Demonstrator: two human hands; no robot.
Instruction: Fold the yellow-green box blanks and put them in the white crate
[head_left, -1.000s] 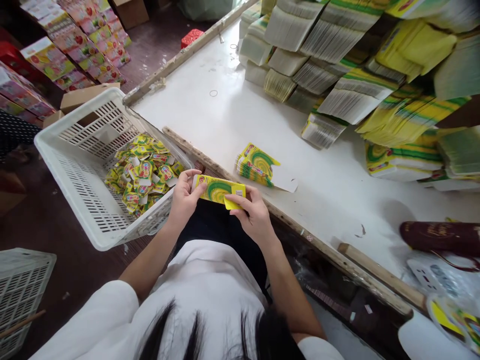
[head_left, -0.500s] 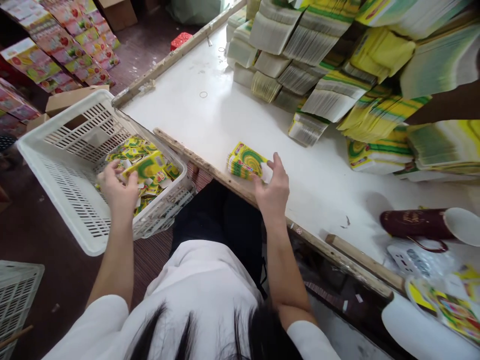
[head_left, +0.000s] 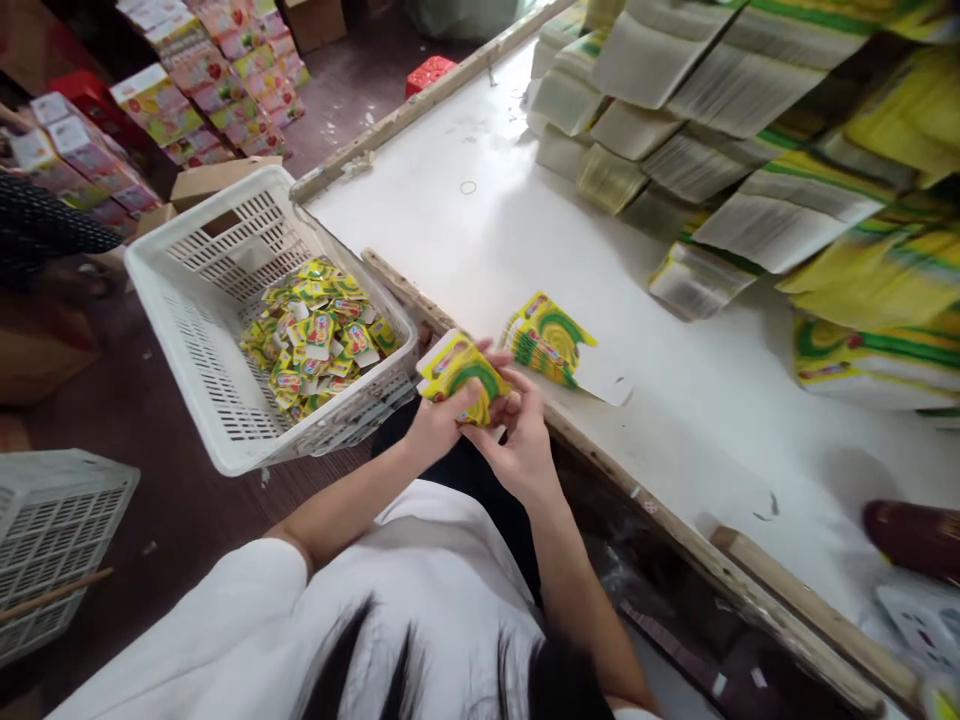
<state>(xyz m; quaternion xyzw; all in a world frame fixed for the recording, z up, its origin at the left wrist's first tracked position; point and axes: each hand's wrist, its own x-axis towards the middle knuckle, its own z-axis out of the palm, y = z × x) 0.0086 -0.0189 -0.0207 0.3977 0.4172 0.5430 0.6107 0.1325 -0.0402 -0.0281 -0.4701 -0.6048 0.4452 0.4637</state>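
Note:
Between my hands, over the table's near edge, is a yellow-and-green printed carton (head_left: 455,368) with a white flap sticking out. My left hand (head_left: 437,428) grips it with the thumb across its face. Closed at the carton's right end, my right hand (head_left: 523,437) pinches it with thumb and fingers; some fingertips are hidden. Just beyond lies a fanned stack of flat cartons (head_left: 546,338) on the white table (head_left: 420,220). To the left, a white plastic basket (head_left: 217,440) holds many small yellow-green cartons (head_left: 319,335).
Tall stacks of flat cartons (head_left: 787,215) fill the table's far right. A dark red mug (head_left: 911,540) lies at the right edge. Pink boxes (head_left: 225,70), a red stool (head_left: 429,75) and another basket (head_left: 60,540) stand on the floor. Part of another person shows at far left.
My left hand has come from the basket to the table edge. My right hand has left the stack, and both now hold a carton. The view has shifted left.

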